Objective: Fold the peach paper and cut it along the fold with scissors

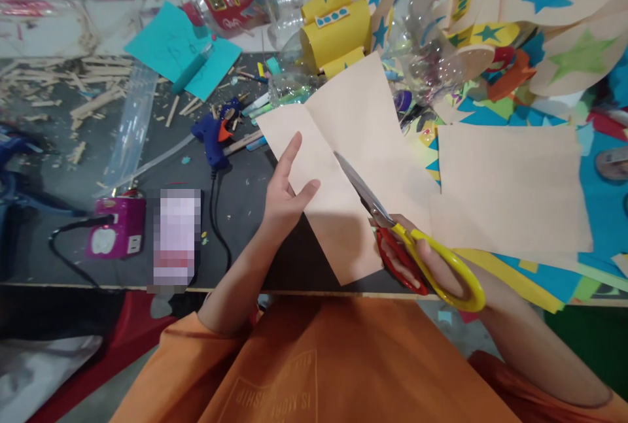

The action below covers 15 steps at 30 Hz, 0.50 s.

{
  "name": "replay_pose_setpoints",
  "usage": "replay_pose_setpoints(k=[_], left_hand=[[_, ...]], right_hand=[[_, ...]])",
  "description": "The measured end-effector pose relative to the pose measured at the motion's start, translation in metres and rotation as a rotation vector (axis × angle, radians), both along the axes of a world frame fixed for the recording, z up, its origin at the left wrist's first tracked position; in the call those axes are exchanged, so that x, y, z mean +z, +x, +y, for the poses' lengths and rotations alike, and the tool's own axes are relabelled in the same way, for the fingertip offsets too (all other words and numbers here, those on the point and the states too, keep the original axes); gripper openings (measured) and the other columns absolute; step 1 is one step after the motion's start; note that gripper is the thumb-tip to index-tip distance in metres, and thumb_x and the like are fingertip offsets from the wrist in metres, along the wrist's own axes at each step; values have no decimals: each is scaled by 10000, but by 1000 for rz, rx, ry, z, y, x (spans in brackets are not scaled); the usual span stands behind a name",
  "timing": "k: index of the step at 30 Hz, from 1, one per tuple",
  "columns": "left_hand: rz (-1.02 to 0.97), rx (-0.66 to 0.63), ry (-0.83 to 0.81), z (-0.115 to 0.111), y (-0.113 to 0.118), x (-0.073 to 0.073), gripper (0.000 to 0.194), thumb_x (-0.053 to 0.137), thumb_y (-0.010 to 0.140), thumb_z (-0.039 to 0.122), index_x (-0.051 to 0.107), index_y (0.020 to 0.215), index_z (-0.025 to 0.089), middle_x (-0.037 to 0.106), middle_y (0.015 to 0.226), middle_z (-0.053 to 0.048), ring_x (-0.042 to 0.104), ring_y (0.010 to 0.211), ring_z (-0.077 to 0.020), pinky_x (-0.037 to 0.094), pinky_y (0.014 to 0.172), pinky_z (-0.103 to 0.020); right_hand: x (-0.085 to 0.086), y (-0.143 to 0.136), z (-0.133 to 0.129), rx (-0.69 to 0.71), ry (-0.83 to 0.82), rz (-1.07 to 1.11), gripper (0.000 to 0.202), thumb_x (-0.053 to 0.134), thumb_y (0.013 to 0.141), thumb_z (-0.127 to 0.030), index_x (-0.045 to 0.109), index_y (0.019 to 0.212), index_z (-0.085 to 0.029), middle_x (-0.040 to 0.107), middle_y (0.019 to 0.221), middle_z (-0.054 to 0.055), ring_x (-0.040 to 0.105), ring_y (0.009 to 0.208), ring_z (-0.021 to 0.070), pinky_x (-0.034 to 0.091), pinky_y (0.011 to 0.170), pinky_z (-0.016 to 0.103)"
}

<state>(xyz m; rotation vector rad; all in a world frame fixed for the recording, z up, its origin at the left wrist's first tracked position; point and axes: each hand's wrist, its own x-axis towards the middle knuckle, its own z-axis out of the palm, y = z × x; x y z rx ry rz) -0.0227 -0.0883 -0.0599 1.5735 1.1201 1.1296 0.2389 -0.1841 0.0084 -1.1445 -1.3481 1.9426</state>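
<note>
Two Hands Working One Peach Sheet

Two hands are gripping separate items above the near edge of the dark table point(245, 214). The left hand point(284, 197) is pinching the peach paper sheet point(343, 168) along its left margin, thumb lying on the upper face and fingers point(289, 155) pointing toward 1 o'clock. The sheet is extending from that hand toward 1 o'clock, with its lower corner hanging at 5 o'clock from the hand, over the table edge.

The right hand point(422, 266) is closed through the handles of the scissors point(392, 227), which carry one yellow loop and one red loop. The blades are pointing toward 10 o'clock and are lying against the sheet near its middle; whether they are parted cannot be told. The scissors are sitting at 3 o'clock from the left hand, close beside it.

A second peach sheet point(510, 187) is lying flat at 2 o'clock from the right hand. A blue glue gun point(213, 132) is resting at 10 o'clock from the left hand, well apart.
</note>
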Motion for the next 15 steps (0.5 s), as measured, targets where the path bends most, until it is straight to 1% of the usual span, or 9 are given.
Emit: replay_pose_setpoints(k=[3, 7, 12, 15], left_hand=[[17, -28, -20, -2, 2, 1, 812, 729, 877, 622, 426, 1575, 339, 406, 1680, -43, 309, 1580, -344, 276, 1311, -509], [14, -54, -46, -3, 4, 2, 824, 731, 871, 632, 425, 1574, 330, 402, 1682, -56, 311, 1578, -354, 255, 1315, -521], [32, -55, -70, -3, 4, 1, 843, 722, 873, 639, 400, 1588, 330, 385, 1691, -58, 296, 1585, -352, 259, 1313, -517], [50, -51, -68, -3, 4, 1, 852, 716, 868, 656, 399, 1588, 329, 389, 1689, -58, 270, 1594, -357, 225, 1321, -529]], right_hand=[[-3, 0, 5, 10, -25, 72, 530, 379, 965, -775, 474, 1047, -260, 461, 633, -59, 350, 454, 100, 305, 415, 267], [-7, -2, 9, 10, -44, 101, 490, 434, 964, -754, 479, 991, -267, 467, 635, -57, 379, 451, 101, 315, 417, 269], [-15, -6, 5, -70, -120, 193, 502, 458, 965, -746, 476, 1060, -253, 442, 650, -109, 283, 386, 35, 284, 396, 228], [-19, -7, 2, -89, -156, 190, 504, 486, 962, -733, 477, 1107, -251, 441, 675, -115, 286, 368, 17, 266, 375, 210]])
